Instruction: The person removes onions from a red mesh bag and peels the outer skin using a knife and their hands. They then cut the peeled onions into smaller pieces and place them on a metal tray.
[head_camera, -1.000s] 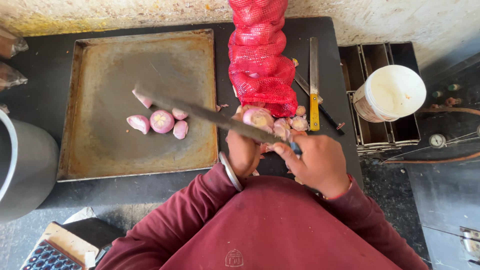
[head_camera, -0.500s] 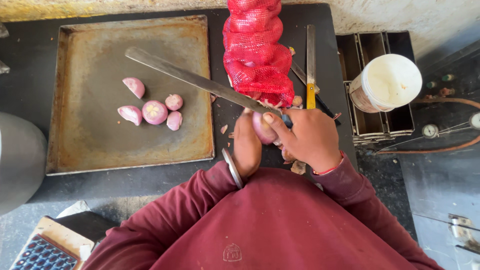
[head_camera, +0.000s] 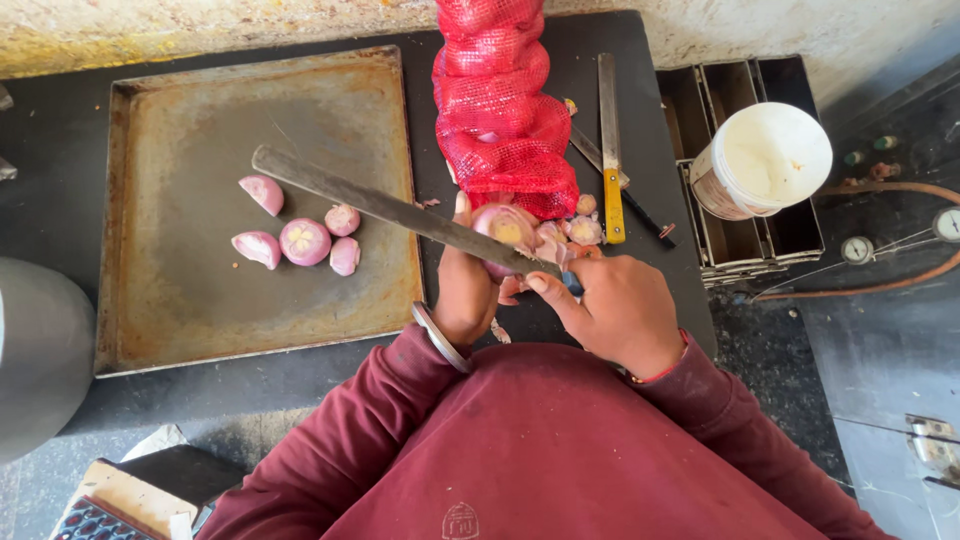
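Observation:
My left hand (head_camera: 466, 290) grips a peeled pink onion (head_camera: 505, 226) just in front of my chest. My right hand (head_camera: 615, 310) is closed on the handle of a long knife (head_camera: 390, 208), whose blade runs up and left across the onion and over the tray's corner. A red mesh sack of onions (head_camera: 495, 100) lies just beyond my hands. Several peeled onion pieces (head_camera: 300, 235) sit on the large metal tray (head_camera: 180, 320) to the left.
A yellow-handled knife (head_camera: 610, 150) and another tool lie right of the sack. Onion peels (head_camera: 575, 232) pile by the sack's mouth. A white bucket (head_camera: 765, 160) rests on black metal tins at right. A grey pot (head_camera: 40, 350) stands at the left edge.
The knife blade has dropped lower against the onion in my left hand. The view has shifted slightly; the pieces on the tray have not moved.

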